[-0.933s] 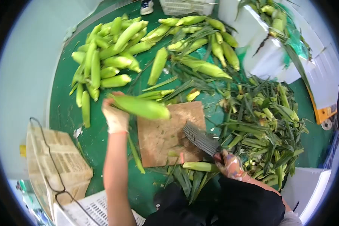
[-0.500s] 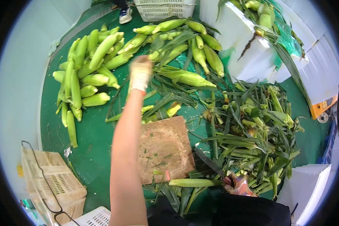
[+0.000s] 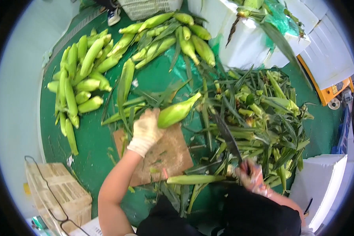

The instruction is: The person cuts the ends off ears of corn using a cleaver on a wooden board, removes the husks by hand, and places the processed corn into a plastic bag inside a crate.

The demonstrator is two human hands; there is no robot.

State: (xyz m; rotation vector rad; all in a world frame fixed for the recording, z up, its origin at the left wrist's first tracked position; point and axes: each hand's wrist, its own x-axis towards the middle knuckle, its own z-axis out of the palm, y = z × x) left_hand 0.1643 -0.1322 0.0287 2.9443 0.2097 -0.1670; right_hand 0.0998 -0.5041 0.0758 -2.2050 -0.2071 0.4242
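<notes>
My left hand [image 3: 147, 129], in a pale glove, is closed on the leafy end of a green ear of corn [image 3: 177, 111]. That ear lies tilted above the far right part of a worn brown board [image 3: 165, 157], its pale tip pointing away to the right. My right hand [image 3: 251, 176], in a patterned glove, grips a knife [image 3: 228, 134] by its handle. The long dark blade points up and away, beside the heap of husks [image 3: 259, 118]. A stripped green stalk or husk piece [image 3: 194, 179] lies along the board's near edge.
Trimmed ears of corn [image 3: 69, 94] are piled at the left. Several leafy ears [image 3: 187, 45] lie at the far middle. White foam boxes [image 3: 244, 43] stand far right, and another box [image 3: 318, 185] near right. Plastic baskets stand near left [image 3: 63, 188] and far [image 3: 145, 8]. A person's shoe [image 3: 114, 17] shows behind.
My left hand has come back from the far corn with an ear in it, to above the board. My right hand has raised the knife slightly. The whole view has shifted a little.
</notes>
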